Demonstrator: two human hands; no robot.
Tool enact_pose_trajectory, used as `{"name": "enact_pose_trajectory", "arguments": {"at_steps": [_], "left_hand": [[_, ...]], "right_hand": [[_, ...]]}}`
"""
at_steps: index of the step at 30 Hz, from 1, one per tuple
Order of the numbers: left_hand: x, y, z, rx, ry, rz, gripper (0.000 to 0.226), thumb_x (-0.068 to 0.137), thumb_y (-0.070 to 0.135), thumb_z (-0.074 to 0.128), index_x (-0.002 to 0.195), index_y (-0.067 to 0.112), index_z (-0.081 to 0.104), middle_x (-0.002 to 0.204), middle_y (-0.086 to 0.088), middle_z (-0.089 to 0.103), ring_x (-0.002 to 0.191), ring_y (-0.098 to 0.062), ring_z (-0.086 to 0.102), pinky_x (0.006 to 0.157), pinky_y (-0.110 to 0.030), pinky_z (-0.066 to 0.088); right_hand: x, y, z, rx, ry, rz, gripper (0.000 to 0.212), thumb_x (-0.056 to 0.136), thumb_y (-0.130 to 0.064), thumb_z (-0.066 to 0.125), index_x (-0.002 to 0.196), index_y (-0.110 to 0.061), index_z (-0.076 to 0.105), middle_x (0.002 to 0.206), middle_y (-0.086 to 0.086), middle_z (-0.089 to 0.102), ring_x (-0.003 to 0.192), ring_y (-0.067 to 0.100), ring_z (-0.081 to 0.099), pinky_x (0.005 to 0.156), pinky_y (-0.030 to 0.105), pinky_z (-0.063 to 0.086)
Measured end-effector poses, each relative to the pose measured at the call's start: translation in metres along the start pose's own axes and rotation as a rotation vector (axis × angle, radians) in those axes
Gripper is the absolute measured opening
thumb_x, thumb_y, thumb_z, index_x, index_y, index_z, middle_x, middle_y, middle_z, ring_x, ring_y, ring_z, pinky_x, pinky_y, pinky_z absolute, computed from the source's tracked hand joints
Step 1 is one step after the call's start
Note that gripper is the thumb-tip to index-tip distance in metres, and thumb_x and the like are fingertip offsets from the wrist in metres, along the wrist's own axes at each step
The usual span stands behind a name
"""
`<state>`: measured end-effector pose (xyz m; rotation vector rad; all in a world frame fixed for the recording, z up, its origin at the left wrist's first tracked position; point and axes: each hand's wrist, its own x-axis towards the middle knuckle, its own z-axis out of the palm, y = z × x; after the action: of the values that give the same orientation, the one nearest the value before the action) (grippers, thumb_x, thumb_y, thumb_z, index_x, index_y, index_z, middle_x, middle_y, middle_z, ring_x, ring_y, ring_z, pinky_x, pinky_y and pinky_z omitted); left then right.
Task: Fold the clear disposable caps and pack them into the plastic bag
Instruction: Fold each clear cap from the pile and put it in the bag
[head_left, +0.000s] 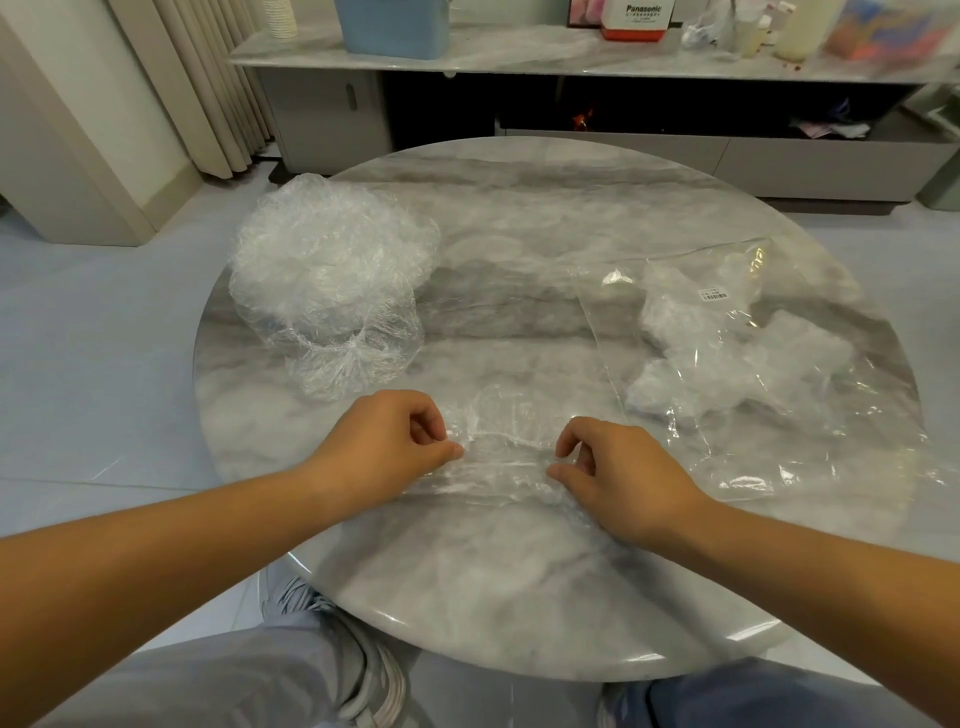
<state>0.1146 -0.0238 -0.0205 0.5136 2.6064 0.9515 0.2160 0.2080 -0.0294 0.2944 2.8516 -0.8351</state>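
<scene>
Caps (332, 260) heaped, round marble table (519, 597), grey floor (104, 332)

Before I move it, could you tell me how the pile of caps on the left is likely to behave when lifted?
The pile looks like thin, crinkled clear film, so probably very light and floppy. It seems loosely heaped, so pinching the top would likely lift only part of it. A push may crumple it rather than slide it.

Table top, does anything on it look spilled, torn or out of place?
Nothing stands out. The loose cap pile sits left, the plastic bag with packed caps lies right, and the left hand and right hand pinch one cap between them.
</scene>
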Motion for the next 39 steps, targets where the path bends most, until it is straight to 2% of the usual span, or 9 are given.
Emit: {"name": "enact_pose_trajectory", "arguments": {"at_steps": [4, 8, 11, 15, 18, 23, 28, 32, 39], "left_hand": [[-0.001, 0.0, -0.005, 0.026, 0.027, 0.023, 0.02, 0.081, 0.038, 0.082, 0.084, 0.027, 0.066, 0.074, 0.006, 0.067, 0.06, -0.004, 0.059, 0.065, -0.028, 0.053], [-0.004, 0.014, -0.011, -0.017, 0.11, 0.067, 0.012, 0.093, 0.034, 0.069, 0.084, 0.027, 0.066, 0.071, 0.004, 0.063, 0.057, -0.004, 0.053, 0.063, -0.026, 0.049], [-0.014, 0.033, -0.01, -0.173, 0.02, 0.046, 0.012, 0.096, 0.027, 0.063, 0.086, 0.024, 0.067, 0.065, -0.001, 0.064, 0.052, -0.007, 0.055, 0.056, -0.026, 0.051], [-0.027, 0.038, 0.006, -0.289, -0.166, 0.01, 0.007, 0.096, 0.033, 0.061, 0.096, 0.028, 0.064, 0.08, -0.006, 0.071, 0.079, -0.026, 0.071, 0.078, -0.05, 0.06], [-0.029, 0.031, 0.011, -0.163, -0.201, -0.007, 0.012, 0.1, 0.038, 0.055, 0.105, 0.029, 0.061, 0.085, -0.003, 0.071, 0.083, -0.02, 0.068, 0.08, -0.042, 0.057], [-0.017, 0.018, 0.006, -0.196, -0.23, -0.12, 0.025, 0.103, 0.038, 0.05, 0.125, 0.026, 0.052, 0.094, -0.002, 0.072, 0.085, -0.019, 0.071, 0.083, -0.041, 0.059], [-0.003, 0.022, 0.002, -0.336, -0.287, -0.231, 0.069, 0.1, 0.022, 0.056, 0.156, 0.036, 0.018, 0.095, -0.006, 0.076, 0.081, -0.019, 0.073, 0.078, -0.033, 0.058], [0.011, 0.027, -0.01, -0.501, -0.408, -0.42, 0.063, 0.101, 0.029, 0.053, 0.155, 0.038, 0.022, 0.096, -0.012, 0.078, 0.084, -0.023, 0.073, 0.077, -0.035, 0.054], [0.017, 0.018, -0.025, -0.719, -0.458, -0.549, 0.035, 0.1, 0.047, 0.049, 0.114, 0.016, 0.053, 0.108, -0.02, 0.075, 0.104, -0.031, 0.072, 0.089, -0.044, 0.052]], "right_hand": [[-0.002, -0.002, -0.007, -0.066, 0.001, -0.008, 0.022, 0.093, -0.039, 0.07, 0.094, -0.027, 0.051, 0.08, -0.009, 0.064, 0.076, 0.013, 0.061, 0.066, 0.028, 0.049], [-0.002, -0.012, -0.024, 0.023, 0.147, -0.063, 0.022, 0.09, -0.039, 0.073, 0.091, -0.029, 0.054, 0.089, -0.013, 0.061, 0.072, 0.0, 0.054, 0.062, 0.013, 0.04], [-0.006, -0.023, -0.028, 0.246, 0.244, -0.071, 0.014, 0.092, -0.032, 0.072, 0.089, -0.029, 0.058, 0.08, -0.015, 0.061, 0.067, -0.001, 0.055, 0.062, 0.01, 0.043], [-0.012, -0.033, -0.012, 0.498, 0.064, -0.108, 0.009, 0.093, -0.023, 0.071, 0.09, -0.029, 0.065, 0.079, -0.008, 0.068, 0.077, 0.012, 0.069, 0.074, 0.033, 0.06], [-0.011, -0.026, 0.001, 0.5, -0.056, -0.052, 0.004, 0.096, -0.028, 0.067, 0.097, -0.032, 0.065, 0.088, -0.007, 0.071, 0.083, 0.015, 0.07, 0.082, 0.043, 0.059], [-0.009, -0.015, 0.003, 0.544, -0.185, 0.052, 0.03, 0.103, -0.027, 0.054, 0.133, -0.023, 0.048, 0.092, -0.001, 0.075, 0.085, 0.013, 0.07, 0.08, 0.036, 0.061], [-0.001, -0.015, -0.006, 0.841, -0.182, 0.239, 0.056, 0.104, -0.021, 0.055, 0.151, -0.037, 0.03, 0.09, 0.013, 0.076, 0.075, 0.025, 0.072, 0.07, 0.037, 0.059], [0.008, -0.017, -0.016, 0.957, -0.277, 0.404, 0.029, 0.105, -0.024, 0.051, 0.132, -0.013, 0.054, 0.093, 0.018, 0.076, 0.078, 0.029, 0.074, 0.075, 0.043, 0.062], [0.006, -0.014, -0.02, 1.102, -0.253, 0.477, 0.031, 0.105, -0.029, 0.052, 0.1, 0.001, 0.061, 0.099, 0.024, 0.075, 0.083, 0.034, 0.075, 0.069, 0.038, 0.063]]}}
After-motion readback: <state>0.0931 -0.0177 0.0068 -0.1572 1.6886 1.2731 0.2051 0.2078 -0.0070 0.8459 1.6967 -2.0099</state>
